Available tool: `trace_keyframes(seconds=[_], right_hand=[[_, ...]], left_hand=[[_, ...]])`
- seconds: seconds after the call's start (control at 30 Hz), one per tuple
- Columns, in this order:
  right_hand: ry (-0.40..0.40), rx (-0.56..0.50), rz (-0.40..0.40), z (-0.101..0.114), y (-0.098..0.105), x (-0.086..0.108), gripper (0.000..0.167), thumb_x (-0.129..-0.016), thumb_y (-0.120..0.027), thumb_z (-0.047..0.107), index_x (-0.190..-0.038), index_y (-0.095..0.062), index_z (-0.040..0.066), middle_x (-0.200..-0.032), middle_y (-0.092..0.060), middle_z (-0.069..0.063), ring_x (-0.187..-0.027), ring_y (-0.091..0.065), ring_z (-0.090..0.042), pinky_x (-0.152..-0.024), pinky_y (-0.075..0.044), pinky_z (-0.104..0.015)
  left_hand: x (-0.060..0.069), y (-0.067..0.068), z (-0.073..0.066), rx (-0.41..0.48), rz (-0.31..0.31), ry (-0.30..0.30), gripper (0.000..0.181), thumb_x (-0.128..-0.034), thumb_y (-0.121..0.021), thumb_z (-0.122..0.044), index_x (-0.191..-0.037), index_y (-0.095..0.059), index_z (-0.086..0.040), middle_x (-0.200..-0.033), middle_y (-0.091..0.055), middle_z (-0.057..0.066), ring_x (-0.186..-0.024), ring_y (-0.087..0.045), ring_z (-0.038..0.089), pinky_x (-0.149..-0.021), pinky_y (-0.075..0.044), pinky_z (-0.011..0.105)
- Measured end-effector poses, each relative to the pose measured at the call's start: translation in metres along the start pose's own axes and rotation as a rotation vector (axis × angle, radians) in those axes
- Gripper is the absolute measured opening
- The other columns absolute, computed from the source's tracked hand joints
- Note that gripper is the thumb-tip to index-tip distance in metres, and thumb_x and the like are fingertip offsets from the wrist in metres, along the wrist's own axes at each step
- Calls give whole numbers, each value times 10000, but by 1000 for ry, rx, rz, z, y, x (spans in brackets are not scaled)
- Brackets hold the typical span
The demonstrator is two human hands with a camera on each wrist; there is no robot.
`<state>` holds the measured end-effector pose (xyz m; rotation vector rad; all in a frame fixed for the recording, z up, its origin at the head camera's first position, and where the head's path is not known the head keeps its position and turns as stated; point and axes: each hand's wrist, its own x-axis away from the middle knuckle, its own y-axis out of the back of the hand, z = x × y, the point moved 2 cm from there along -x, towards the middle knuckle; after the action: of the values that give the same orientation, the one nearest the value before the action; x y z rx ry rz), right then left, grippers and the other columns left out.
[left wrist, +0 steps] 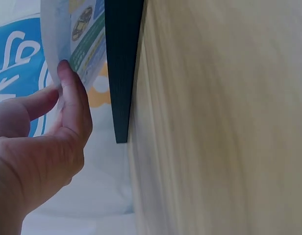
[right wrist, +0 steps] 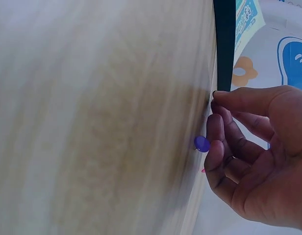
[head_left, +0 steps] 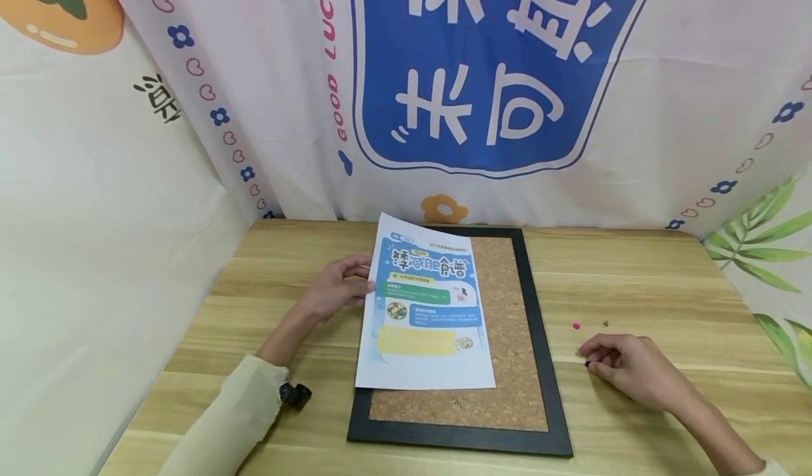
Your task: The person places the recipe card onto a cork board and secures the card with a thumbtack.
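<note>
A printed sheet with a blue design lies over a black-framed cork board, its far left corner raised. My left hand pinches the sheet's left edge between thumb and fingers. At the right, my right hand is low over the table, thumb and index fingertips together on a small dark thumbtack, mostly covered. In the right wrist view a purple thumbtack shows close by the other fingertips. Beyond that hand lies a pink thumbtack.
A small brownish piece, too small to identify, lies right of the pink thumbtack. The wooden table backs onto a printed cloth. A small black device is at the left sleeve's cuff.
</note>
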<state>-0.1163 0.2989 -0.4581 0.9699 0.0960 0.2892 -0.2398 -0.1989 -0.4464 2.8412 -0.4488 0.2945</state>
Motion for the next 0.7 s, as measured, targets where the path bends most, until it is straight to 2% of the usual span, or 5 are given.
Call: trace_keyframes(seconds=[0.33,0.5,0.7], right_hand=[[-9,-26,6,1,1,1,163,-921,-800,43,-1058,-785,131,-894,-721,85,-781,-607,46,-673,-555,-217],[-6,-36,11,2,1,2,161,-924,-798,50,-1062,-787,132,-903,-727,84,-787,-612,48,-678,-558,-220],[-1,-48,4,2,1,2,162,-921,-804,57,-1064,-788,132,-908,-731,84,-791,-615,49,-680,-559,-219]], left_hand=[[-10,-20,-6,-73,70,3,589,-1015,-695,-33,-1559,-470,-44,-1342,-614,223,-1047,-747,258,-895,-658,401],[-13,-28,-9,-99,103,43,603,-1006,-705,-17,-1559,-467,-35,-1316,-642,230,-1006,-760,264,-847,-664,392],[-16,-39,-12,-99,119,64,621,-992,-701,37,-1560,-452,-7,-1286,-648,238,-980,-751,256,-806,-668,370]])
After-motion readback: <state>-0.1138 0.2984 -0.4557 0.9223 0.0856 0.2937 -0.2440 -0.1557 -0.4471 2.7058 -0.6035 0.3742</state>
